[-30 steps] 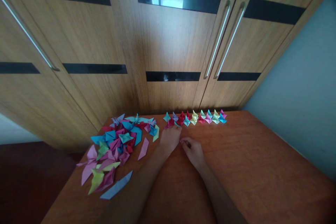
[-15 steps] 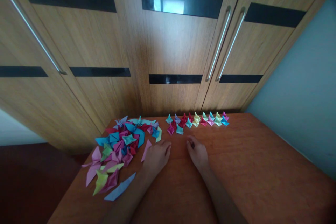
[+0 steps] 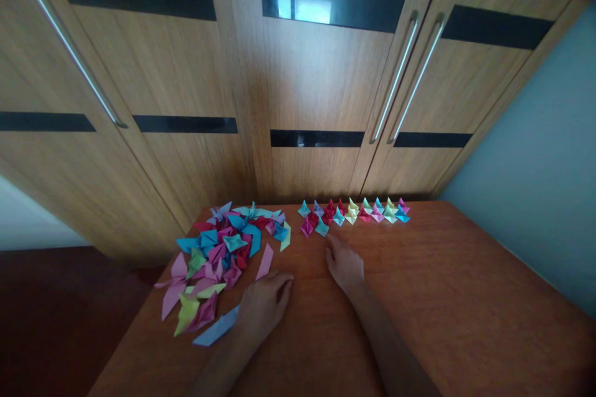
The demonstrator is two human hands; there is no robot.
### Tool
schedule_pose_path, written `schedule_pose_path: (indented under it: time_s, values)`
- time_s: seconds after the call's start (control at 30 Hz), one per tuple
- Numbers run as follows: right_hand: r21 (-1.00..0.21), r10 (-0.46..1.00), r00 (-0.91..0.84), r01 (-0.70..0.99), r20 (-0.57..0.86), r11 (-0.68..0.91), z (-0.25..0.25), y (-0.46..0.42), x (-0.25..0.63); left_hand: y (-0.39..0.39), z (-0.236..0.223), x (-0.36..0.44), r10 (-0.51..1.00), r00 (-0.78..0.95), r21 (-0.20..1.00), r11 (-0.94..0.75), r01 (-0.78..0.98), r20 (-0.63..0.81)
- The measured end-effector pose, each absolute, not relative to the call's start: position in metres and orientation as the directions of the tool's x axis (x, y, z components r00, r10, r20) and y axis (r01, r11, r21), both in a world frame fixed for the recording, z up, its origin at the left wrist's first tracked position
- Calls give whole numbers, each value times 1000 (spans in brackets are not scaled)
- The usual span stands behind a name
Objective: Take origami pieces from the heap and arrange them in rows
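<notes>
My left hand [image 3: 264,305] lies on the brown wooden table [image 3: 442,298], fingers loosely curled and apart, beside a long blue folded paper strip [image 3: 215,328]; nothing shows in it. My right hand [image 3: 343,262] rests flat with fingers stretched toward a row of small folded paper pieces [image 3: 356,213] in mixed colours, its fingertips just short of a teal piece [image 3: 321,227] and a magenta piece [image 3: 306,227]. A loose heap of folded paper pieces [image 3: 218,254] in pink, blue, green and red spreads over the table's left part.
A wooden wardrobe [image 3: 298,87] with black strips and long metal handles [image 3: 395,80] stands directly behind the table. A grey-blue wall [image 3: 544,155] runs along the right. The table's left edge drops to a dark red floor [image 3: 56,316].
My left hand has drawn back from the row toward me and to the left, ending beside the blue strip. My right hand has opened and stretched toward the row. The camera shifted slightly.
</notes>
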State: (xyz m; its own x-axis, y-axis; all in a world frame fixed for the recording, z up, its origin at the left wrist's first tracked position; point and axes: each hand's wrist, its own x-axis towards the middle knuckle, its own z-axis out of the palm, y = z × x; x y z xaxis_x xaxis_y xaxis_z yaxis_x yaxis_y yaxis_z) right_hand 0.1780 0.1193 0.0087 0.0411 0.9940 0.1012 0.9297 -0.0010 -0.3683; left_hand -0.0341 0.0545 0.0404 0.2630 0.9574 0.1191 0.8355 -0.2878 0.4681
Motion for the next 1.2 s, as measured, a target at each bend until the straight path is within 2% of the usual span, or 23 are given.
schedule_pose_path:
  time_s: [0.23, 0.4, 0.57, 0.73, 1.0, 1.1, 1.2]
  values:
    - [-465, 991, 42, 885, 126, 22, 6, 119, 184, 59, 40, -36, 960, 251, 454, -281, 846, 126]
    - [-540, 989, 0, 838, 149, 81, 4, 113, 189, 82, 60, -40, 972, 173, 333, -218, 918, 159]
    - [-551, 988, -38, 827, 150, 115, 7, 108, 188, 118, 75, -34, 984, 86, 203, -117, 972, 158]
    - [-555, 986, -54, 821, 156, 133, 9, 108, 189, 141, 69, -29, 989, 83, 113, -97, 989, 126]
    - [-581, 985, -46, 803, 165, 134, 9, 107, 189, 134, 68, -39, 987, 103, 143, -120, 982, 122]
    - [-696, 983, -68, 698, 170, 169, 12, 107, 188, 123, 71, -47, 966, 166, 269, -217, 938, 200]
    - [-859, 978, -119, 467, 172, 208, 18, 104, 185, 110, 71, -49, 929, 228, 444, -343, 827, 292]
